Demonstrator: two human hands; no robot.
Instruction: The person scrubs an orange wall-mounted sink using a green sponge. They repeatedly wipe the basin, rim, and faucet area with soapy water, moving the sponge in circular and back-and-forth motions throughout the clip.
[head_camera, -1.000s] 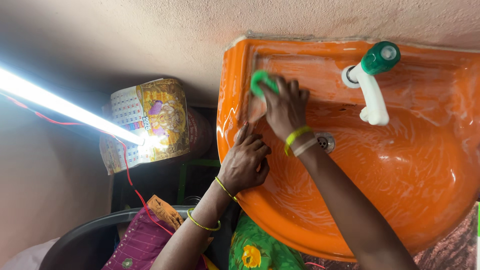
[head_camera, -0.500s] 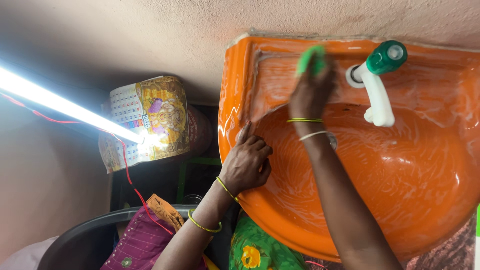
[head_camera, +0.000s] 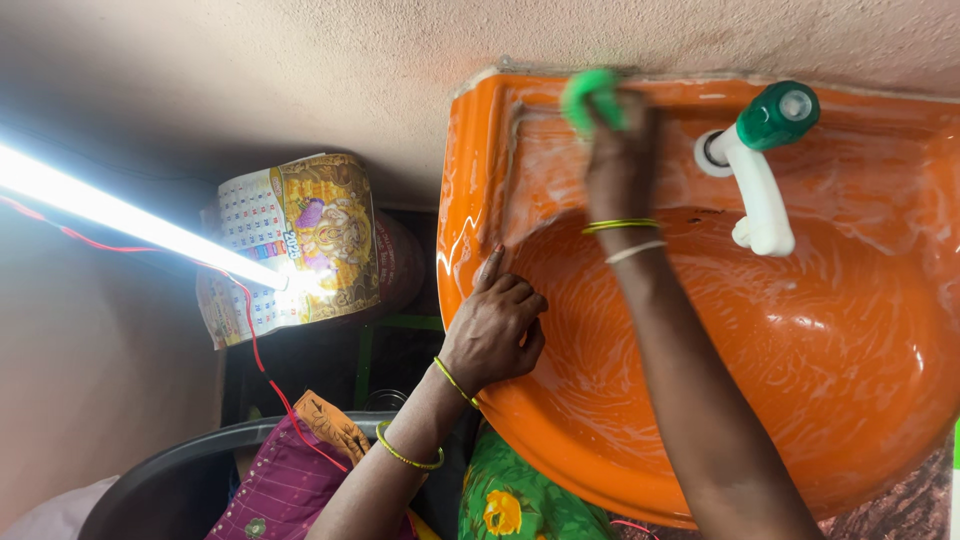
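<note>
An orange wash basin (head_camera: 850, 400) fixed to the wall fills the right half of the view, its surface streaked with soapy film. My right hand (head_camera: 620, 165) presses a green scrubber (head_camera: 590, 98) against the basin's back ledge, just left of the tap. The white tap (head_camera: 758, 195) has a green knob (head_camera: 780, 115). My left hand (head_camera: 492, 330) rests on the basin's left rim, fingers curled, one finger pointing up along the edge. Both wrists wear thin bangles.
A lit tube light (head_camera: 130, 220) with a red wire (head_camera: 255, 340) runs across the left wall. A paper calendar (head_camera: 290, 245) hangs beside it. A dark grey tub rim (head_camera: 190, 455) sits low at the left.
My right hand carried the scrubber from the left of the back ledge rightward toward the tap, then slightly back left and up to the ledge's top edge. My left hand stayed put.
</note>
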